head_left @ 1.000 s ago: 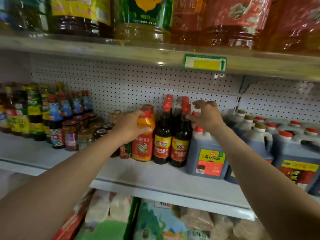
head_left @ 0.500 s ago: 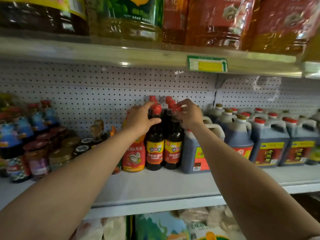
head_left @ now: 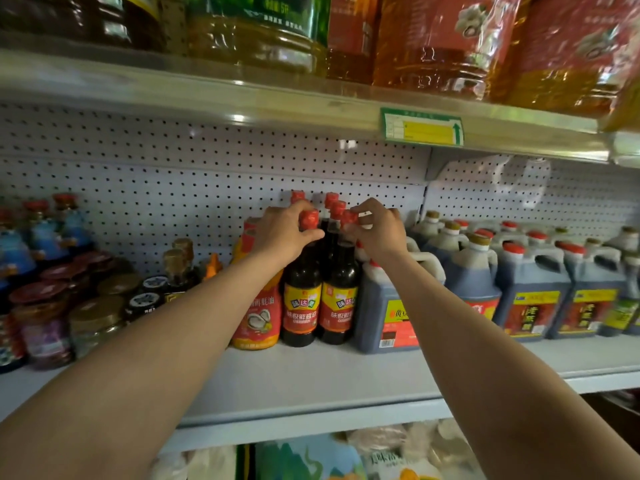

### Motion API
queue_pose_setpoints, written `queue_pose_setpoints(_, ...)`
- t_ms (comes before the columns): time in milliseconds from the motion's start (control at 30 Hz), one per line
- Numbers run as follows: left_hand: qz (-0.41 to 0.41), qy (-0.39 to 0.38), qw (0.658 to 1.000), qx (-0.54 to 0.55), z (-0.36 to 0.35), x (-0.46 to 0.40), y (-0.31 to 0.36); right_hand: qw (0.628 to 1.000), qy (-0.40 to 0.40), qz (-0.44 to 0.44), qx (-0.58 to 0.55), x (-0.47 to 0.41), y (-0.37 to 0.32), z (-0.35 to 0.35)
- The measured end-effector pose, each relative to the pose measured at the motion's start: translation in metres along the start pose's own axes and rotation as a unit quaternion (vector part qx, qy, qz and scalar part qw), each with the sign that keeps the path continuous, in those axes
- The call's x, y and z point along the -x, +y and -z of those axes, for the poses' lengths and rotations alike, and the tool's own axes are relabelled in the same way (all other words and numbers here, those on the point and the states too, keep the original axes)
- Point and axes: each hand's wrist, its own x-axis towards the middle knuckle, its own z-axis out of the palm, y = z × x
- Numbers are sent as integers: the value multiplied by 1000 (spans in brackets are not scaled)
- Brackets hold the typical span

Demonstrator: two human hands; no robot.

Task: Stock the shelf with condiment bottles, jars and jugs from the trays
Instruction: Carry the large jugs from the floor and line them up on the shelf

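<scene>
- Both hands are up at the middle shelf [head_left: 311,386], working the cluster of dark soy sauce bottles standing between the orange oyster sauce bottle [head_left: 258,317] and the row of dark jugs [head_left: 388,306].
- The left hand [head_left: 284,237] has fingers curled round the red-capped neck of the front left bottle [head_left: 300,299], thumb hooked across just under the cap.
- The right hand [head_left: 379,233] pinches at the red cap of the front right bottle [head_left: 337,299], fingertips bunched together on top.
- Both bottles stand upright on the shelf board, long axis vertical, caps up, yellow-and-red labels facing out toward the aisle; they sit just beside each other, apparently touching.
- More red caps show behind them, so it looks like a short column running back toward the pegboard [head_left: 173,188].
- Handling call: these look like full glass, so probably heavy for their size, rigid, smooth and breakable.
- A neck grip steers them fine for nudging into line; for lifting, a hold round the body below the shoulder would likely be safer.
- Tall and narrow, they could tip and knock neighbours if shoved at the cap.
</scene>
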Motion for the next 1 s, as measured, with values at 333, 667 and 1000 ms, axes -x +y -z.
queue_pose_setpoints(333, 42, 26, 999, 11, 73, 23, -36, 995, 89, 38, 32, 12, -9, -10)
queue_pose_setpoints(667, 84, 54, 995, -3, 119, 62, -103, 983, 116, 138, -15, 33, -84, -49)
queue_pose_setpoints(1000, 68, -3, 997, -42, 129, 71, -154, 997, 30, 64, 15, 66, -122, -101)
